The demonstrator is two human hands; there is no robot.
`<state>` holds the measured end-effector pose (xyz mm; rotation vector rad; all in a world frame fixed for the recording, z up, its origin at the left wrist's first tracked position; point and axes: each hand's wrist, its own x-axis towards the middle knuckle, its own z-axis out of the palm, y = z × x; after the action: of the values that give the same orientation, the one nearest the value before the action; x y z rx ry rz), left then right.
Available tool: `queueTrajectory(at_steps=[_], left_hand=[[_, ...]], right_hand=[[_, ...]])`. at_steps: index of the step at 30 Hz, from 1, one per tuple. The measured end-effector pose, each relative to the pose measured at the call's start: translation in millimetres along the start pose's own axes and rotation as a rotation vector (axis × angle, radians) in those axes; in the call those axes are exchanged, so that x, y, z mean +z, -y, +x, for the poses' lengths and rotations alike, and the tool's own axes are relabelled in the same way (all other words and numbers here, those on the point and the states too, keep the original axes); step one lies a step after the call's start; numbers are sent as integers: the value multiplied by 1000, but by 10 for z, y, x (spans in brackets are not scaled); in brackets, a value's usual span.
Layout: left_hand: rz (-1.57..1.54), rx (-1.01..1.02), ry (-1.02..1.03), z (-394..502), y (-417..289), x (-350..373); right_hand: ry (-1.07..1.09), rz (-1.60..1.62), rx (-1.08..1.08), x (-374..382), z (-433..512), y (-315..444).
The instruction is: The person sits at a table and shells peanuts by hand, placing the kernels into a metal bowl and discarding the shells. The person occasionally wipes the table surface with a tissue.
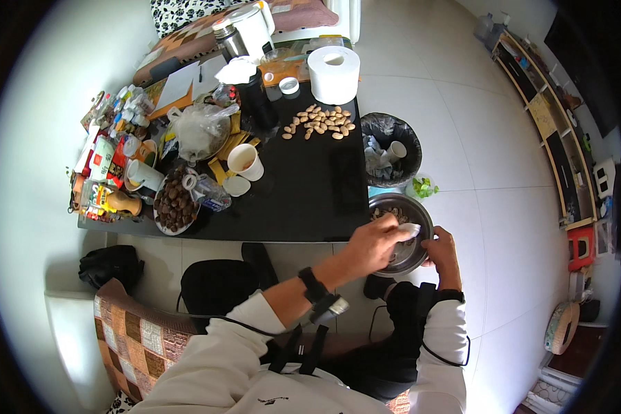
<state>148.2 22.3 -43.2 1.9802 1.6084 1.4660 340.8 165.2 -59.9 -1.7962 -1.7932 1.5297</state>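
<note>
My left hand [370, 248] reaches over a stainless steel bowl [407, 255] with a wad of white tissue [410, 231] between its fingers. The tissue is at the bowl's right inner side. My right hand [442, 252] grips the bowl's right rim. Broken peanut shells [388, 212] lie inside the bowl, partly hidden by my left hand. The bowl is just off the right corner of the black table [300, 196]. On that table, unshelled peanuts [321, 123] are spread in a loose pile near the right edge.
A lined trash bin [418, 150] with tissues and a paper cup stands beyond the bowl, near a small green plant [423, 187]. On the table are a toilet roll [334, 77], a paper cup [246, 161], a black bottle [257, 101] and a plate of brown round fruits or nuts [175, 202].
</note>
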Motion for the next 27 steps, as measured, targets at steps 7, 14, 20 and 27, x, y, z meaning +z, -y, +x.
queueTrajectory(at_steps=[7, 14, 20, 27], left_hand=[[-1147, -791, -394, 7, 219, -492], [-1173, -755, -487, -318, 437, -1488], [-81, -706, -208, -654, 627, -1911], [908, -618, 52, -793, 516, -1987]], right_hand=[[-142, 53, -18, -379, -273, -72], [-164, 222, -35, -628, -616, 43], [-86, 350, -115, -331, -659, 382], [92, 346, -127, 388, -430, 817]])
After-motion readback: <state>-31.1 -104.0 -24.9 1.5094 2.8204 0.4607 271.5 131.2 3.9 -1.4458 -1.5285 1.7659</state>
